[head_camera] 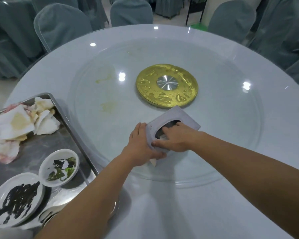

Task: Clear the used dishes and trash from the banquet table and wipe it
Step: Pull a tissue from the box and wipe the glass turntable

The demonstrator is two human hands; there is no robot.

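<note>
**Inspector:** Your tissue box [175, 120] sits on the glass turntable [231, 118], at the centre of the frame, just below the gold hub [167, 85]. Both your hands are on it.

**Operator:** How are they placed?

**Inspector:** Your left hand [141, 144] grasps the box's near left edge, fingers curled under its lower corner. Your right hand [174, 139] comes from the right, its fingers reaching into the oval opening on top; the thumb lies along the near rim. Whether those fingers pinch a tissue inside, I cannot tell.

**Operator:** And the collected items?

**Inspector:** Lower left of the frame: a steel tray [72, 133] rests on the table [179, 213], well apart from the box. It holds crumpled, stained napkins [22, 125] in its upper part and two soiled white dishes [59, 167] lower down.

**Operator:** Surface condition?

**Inspector:** Yellowish smears [107, 106] mark the turntable left of the hub. Covered chairs [62, 25] ring the table's far edge, top of frame.
</note>
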